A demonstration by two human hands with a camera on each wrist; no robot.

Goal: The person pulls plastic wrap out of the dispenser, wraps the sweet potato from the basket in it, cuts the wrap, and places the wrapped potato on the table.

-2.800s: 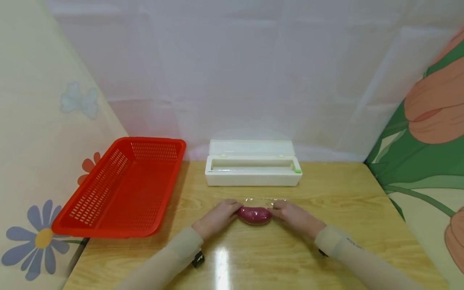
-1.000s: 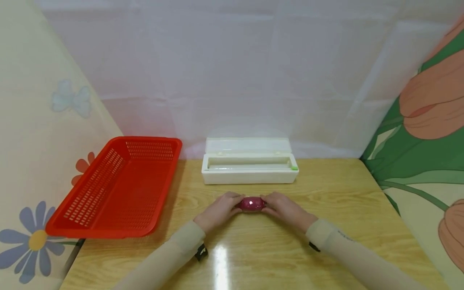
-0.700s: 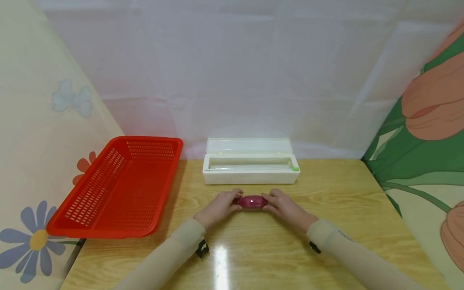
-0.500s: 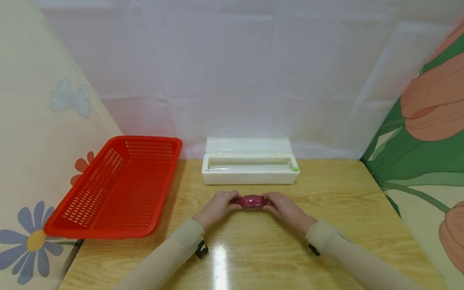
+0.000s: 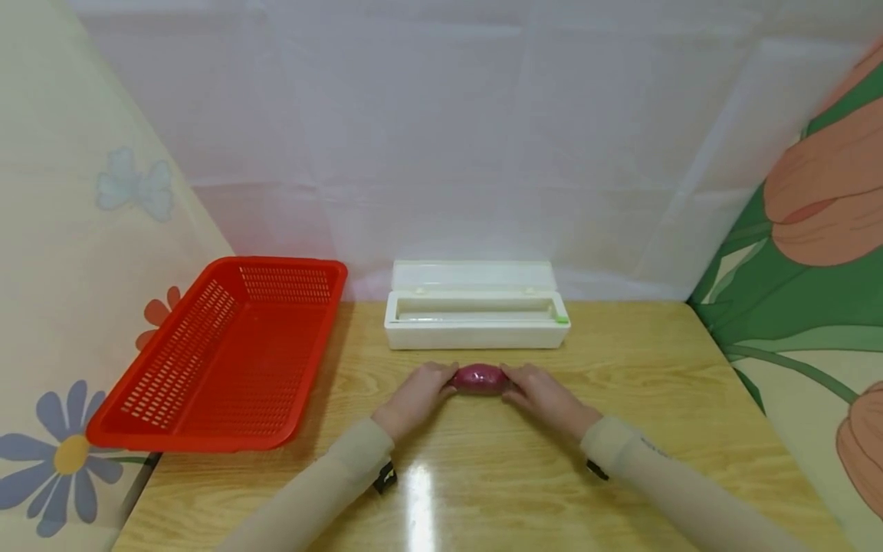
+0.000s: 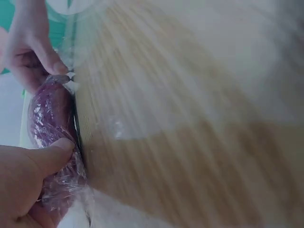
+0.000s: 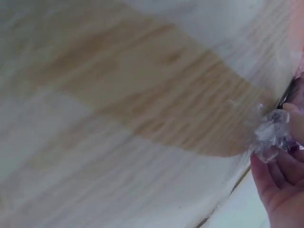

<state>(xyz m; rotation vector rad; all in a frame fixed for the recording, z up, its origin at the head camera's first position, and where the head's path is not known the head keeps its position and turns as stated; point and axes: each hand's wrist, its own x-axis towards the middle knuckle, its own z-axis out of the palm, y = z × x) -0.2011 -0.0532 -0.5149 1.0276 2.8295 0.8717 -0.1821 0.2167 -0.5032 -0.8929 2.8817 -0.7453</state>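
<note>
A purple sweet potato, wrapped in clear plastic film that shines and bunches at both ends, lies lengthwise on the wooden table just in front of the white box, touching neither its front wall nor the red basket farther left.

sweet potato ends hidden by fingers
</note>
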